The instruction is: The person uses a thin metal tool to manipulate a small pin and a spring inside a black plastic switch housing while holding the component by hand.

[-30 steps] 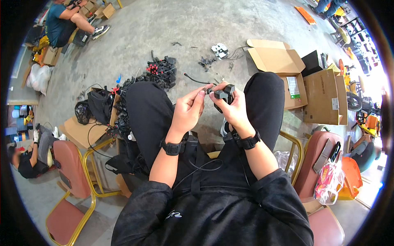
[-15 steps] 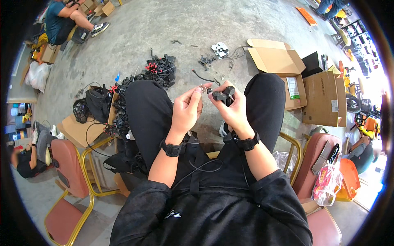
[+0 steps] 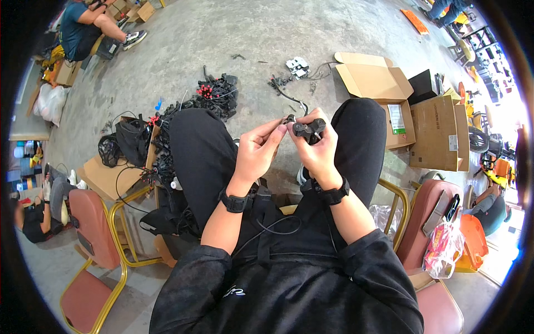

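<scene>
Above the gap between my knees, my right hand (image 3: 318, 153) grips a black part with rounded, knob-like ends (image 3: 307, 129); its exact kind I cannot make out. My left hand (image 3: 256, 150) pinches a small shiny metal piece (image 3: 289, 119) between thumb and index finger. That piece is up against the left end of the black part, and the fingertips of both hands nearly meet there. Just beyond the fingers a dark cable (image 3: 295, 100) curves over the floor; whether it joins the black part is hidden.
A heap of black cables (image 3: 214, 92) with red ends lies beyond my left knee. An open cardboard box (image 3: 375, 83) stands past my right knee, beside a taller carton (image 3: 439, 133). Chairs (image 3: 94, 228) flank me. A seated person (image 3: 92, 28) is at the far left.
My left hand has shifted right and slightly down, bringing the metal piece against the black part. The dark cable beyond my hands has moved right and away.
</scene>
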